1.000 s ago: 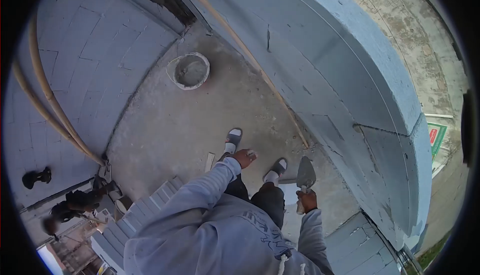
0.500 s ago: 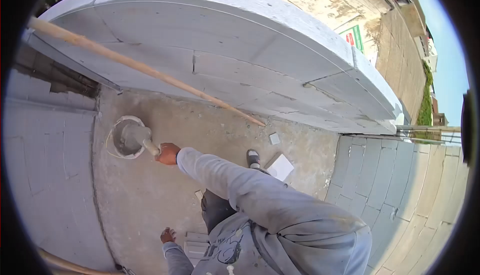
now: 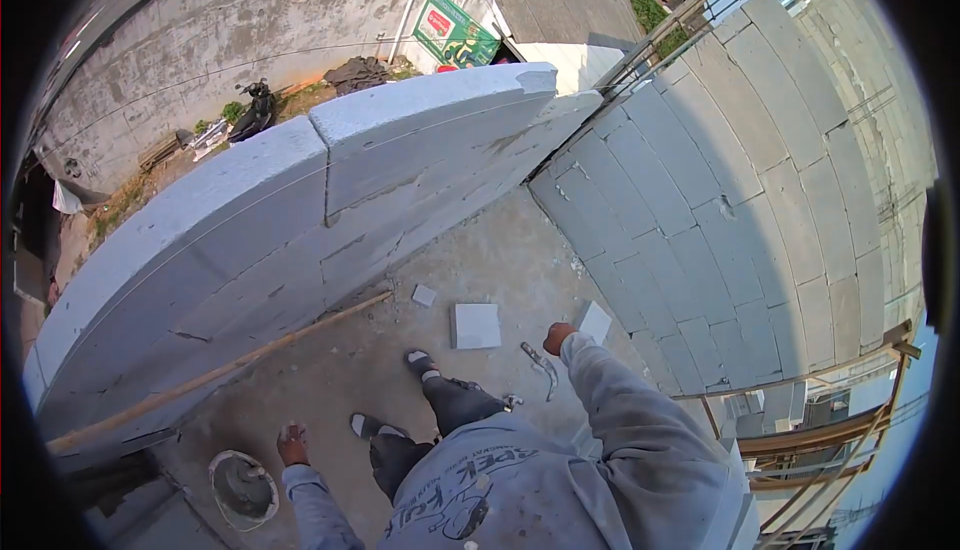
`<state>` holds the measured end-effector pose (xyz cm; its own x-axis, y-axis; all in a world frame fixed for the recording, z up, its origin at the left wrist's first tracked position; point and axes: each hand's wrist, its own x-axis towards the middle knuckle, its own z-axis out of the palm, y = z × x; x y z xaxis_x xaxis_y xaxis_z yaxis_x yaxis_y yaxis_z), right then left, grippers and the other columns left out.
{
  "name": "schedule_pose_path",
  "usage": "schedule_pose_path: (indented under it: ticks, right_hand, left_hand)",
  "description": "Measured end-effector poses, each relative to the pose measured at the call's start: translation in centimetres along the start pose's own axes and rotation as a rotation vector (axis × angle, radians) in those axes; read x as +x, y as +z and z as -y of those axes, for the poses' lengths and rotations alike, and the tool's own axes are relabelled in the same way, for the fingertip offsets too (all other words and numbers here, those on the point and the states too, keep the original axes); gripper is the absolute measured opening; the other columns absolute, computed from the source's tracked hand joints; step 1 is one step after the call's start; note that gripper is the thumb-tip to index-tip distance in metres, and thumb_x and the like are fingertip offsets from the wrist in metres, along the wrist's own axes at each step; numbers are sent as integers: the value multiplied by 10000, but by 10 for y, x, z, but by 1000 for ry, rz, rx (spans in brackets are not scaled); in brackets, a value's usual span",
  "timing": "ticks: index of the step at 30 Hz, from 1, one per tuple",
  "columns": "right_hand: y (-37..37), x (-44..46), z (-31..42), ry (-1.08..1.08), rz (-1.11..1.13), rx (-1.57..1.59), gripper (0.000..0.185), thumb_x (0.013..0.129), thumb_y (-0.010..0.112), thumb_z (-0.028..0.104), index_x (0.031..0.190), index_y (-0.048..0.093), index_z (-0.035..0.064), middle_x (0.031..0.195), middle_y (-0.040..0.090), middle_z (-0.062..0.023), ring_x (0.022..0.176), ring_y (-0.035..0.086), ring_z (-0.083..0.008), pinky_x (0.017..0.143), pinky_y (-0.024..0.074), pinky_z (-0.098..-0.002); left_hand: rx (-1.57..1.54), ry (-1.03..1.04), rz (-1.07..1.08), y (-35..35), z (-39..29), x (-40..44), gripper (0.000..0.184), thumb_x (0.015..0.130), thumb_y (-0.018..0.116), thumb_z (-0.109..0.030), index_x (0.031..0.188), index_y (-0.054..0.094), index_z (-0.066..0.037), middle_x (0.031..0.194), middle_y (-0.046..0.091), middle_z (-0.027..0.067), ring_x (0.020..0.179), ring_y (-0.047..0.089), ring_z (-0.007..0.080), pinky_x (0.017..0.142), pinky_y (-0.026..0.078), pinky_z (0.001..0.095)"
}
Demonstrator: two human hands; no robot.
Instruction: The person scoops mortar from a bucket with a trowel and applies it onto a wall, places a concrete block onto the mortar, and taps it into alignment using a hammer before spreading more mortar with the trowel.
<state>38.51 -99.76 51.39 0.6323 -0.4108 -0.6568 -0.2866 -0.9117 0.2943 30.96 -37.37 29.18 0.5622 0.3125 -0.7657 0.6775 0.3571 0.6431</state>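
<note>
My left hand (image 3: 293, 445) is above the floor beside the mortar bucket (image 3: 243, 490). Its fingers look partly spread, with pale residue on them and nothing clearly held. My right hand (image 3: 558, 338) is closed, seen from the back, between a square white block (image 3: 476, 326) and a tilted block piece (image 3: 594, 322); whatever it may hold is hidden. Below it a long, greyish object (image 3: 541, 370) lies on the floor. Grey mortar shows inside the bucket. The trowel cannot be made out.
A low block wall (image 3: 420, 115) curves across the left and top. A wooden pole (image 3: 250, 355) leans along it. A taller block wall (image 3: 700, 240) rises at the right. A small white piece (image 3: 424, 295) lies near my feet, on the concrete floor (image 3: 500, 240).
The view has turned towards the right-hand wall. My right hand has left the bucket, where it held the trowel handle, and is now near the white blocks. My left hand now appears beside the bucket.
</note>
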Motion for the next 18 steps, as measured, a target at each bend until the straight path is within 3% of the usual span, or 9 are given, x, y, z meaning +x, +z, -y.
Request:
schedule_pose_path:
  ticks: [2, 3, 5, 8, 10, 11, 13, 16, 18]
  right_hand:
    - [22, -28, -64, -250, 95, -338, 270, 753, 489, 180, 864, 686, 33, 932, 655, -163, 898, 618, -330, 795, 495, -391]
    - [34, -42, -75, 3, 70, -105, 256, 761, 494, 185, 826, 689, 34, 930, 661, -149, 913, 623, -292, 799, 496, -375]
    - [95, -30, -114, 110, 172, 41, 249, 760, 490, 185, 764, 682, 26, 771, 682, -96, 752, 661, -225, 732, 515, -358]
    - [119, -4, -125, 121, 284, 142, 262, 779, 473, 187, 729, 674, 27, 698, 673, -81, 675, 663, -219, 681, 524, -349]
    - [112, 42, -135, 126, 459, 172, 318, 765, 485, 240, 916, 670, 31, 1003, 638, -166, 972, 596, -313, 841, 474, -376]
    - [62, 58, -131, -19, 301, 55, 355, 738, 528, 260, 972, 641, 19, 1002, 636, -180, 951, 601, -336, 840, 476, -388]
    - [-29, 115, -128, 255, -92, 535, 480, 742, 564, 236, 1137, 506, -30, 1095, 573, -262, 1000, 564, -393, 879, 456, -402]
    - [-172, 238, -142, 115, -864, 419, 552, 780, 606, 219, 1237, 409, -19, 1121, 524, -243, 1039, 507, -398, 876, 428, -438]
    - [-318, 245, -121, 76, -1026, 584, 579, 807, 563, 170, 1332, 335, 87, 1253, 448, -209, 1125, 464, -383, 926, 407, -430]
  left_hand:
    - [77, 56, 30, 24, -13, 14, 470, 832, 602, -336, 1132, 512, 15, 999, 622, 128, 903, 603, 247, 709, 470, 342]
    - [74, 53, 33, 27, 2, 36, 470, 832, 602, -336, 1132, 512, 15, 999, 622, 128, 903, 603, 247, 709, 470, 342]
    - [806, 452, 115, 25, 59, 83, 467, 829, 606, -329, 1074, 542, 63, 1012, 622, 168, 889, 603, 295, 749, 475, 367]
    - [712, 195, 100, 75, 93, 73, 412, 831, 594, -308, 1001, 574, 67, 959, 635, 184, 842, 614, 313, 762, 484, 377]
    - [504, -128, 154, 122, 90, 46, 339, 840, 577, -274, 979, 584, 35, 905, 643, 172, 785, 634, 269, 674, 516, 359]
    - [412, -227, 223, 141, 83, 32, 300, 844, 567, -255, 966, 588, 18, 878, 646, 164, 756, 641, 245, 621, 529, 346]
    - [417, -319, 274, 182, 74, 22, 246, 821, 559, -250, 997, 590, -81, 830, 644, 74, 655, 630, 209, 467, 458, 350]
    - [412, -303, 302, 252, 55, 42, 272, 826, 555, -270, 1019, 586, -81, 847, 633, 71, 687, 623, 205, 502, 464, 336]
    - [389, -285, 318, 290, 45, 54, 297, 830, 552, -289, 1041, 582, -82, 864, 622, 68, 719, 616, 200, 538, 469, 322]
